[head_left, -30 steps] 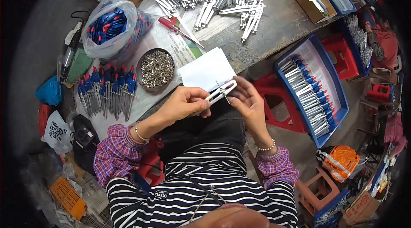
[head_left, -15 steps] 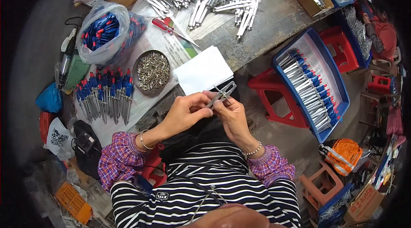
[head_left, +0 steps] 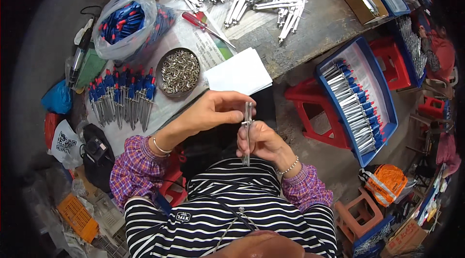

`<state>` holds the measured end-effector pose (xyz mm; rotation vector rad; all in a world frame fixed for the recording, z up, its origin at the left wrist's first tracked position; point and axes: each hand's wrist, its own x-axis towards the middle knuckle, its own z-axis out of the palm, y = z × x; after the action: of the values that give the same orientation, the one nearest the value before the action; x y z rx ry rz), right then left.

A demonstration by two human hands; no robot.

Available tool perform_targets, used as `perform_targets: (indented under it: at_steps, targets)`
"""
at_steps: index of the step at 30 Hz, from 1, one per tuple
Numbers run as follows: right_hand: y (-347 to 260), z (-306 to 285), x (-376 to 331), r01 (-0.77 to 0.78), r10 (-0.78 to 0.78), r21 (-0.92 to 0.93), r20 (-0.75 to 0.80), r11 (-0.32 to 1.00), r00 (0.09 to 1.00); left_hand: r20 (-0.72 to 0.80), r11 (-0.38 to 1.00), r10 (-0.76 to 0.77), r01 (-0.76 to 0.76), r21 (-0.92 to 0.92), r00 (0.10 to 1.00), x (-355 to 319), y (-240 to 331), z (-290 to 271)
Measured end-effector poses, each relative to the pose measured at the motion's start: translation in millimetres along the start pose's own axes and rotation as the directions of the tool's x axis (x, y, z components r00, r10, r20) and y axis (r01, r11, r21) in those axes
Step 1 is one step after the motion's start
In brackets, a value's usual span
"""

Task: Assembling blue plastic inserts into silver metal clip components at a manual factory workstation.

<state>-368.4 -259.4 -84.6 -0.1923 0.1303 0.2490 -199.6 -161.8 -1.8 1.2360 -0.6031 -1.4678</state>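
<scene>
Both hands pinch one upright metal tool (head_left: 247,134): the left hand (head_left: 213,112) grips its top, the right hand (head_left: 261,141) its middle.

Left hand (head_left: 213,112): raised before the chest, palm down, fingertips pinched together at the top | Right hand (head_left: 261,142): just below it, fingers curled closed, thumb up | Forearms: bent inward, plaid cuffs, bracelet on each wrist
</scene>
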Motion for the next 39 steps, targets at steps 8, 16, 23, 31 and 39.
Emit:
perform_targets:
  at_steps: [8,16,23,31,39]
  targets:
    - [9.8,2.1,5.0,0.082,-0.083,-0.024,-0.082,0.996,0.993,-0.028,0.994,0.049,-0.046,0.098,0.998,-2.3,-12.2,-9.1]
    - [12.4,11.0,5.6,0.166,-0.385,-0.686,-0.179,0.709,0.905,-0.271,0.913,0.127,-0.006,0.407,0.954,1.8,-17.8,-13.1]
    - [9.6,17.1,7.3,0.162,-0.356,-0.564,-0.252,0.81,0.9,-0.191,0.931,0.107,-0.031,0.363,0.976,1.2,-14.5,-6.0]
    - [14.1,13.9,8.8,0.195,-0.364,-0.519,-0.246,0.832,0.898,-0.176,0.827,0.16,-0.034,0.562,0.971,3.6,-16.1,-4.7]
    - [15.5,17.9,10.9,0.215,-0.419,-0.606,-0.215,0.765,0.882,-0.206,0.735,0.332,-0.116,0.668,0.921,2.9,-15.8,1.5]
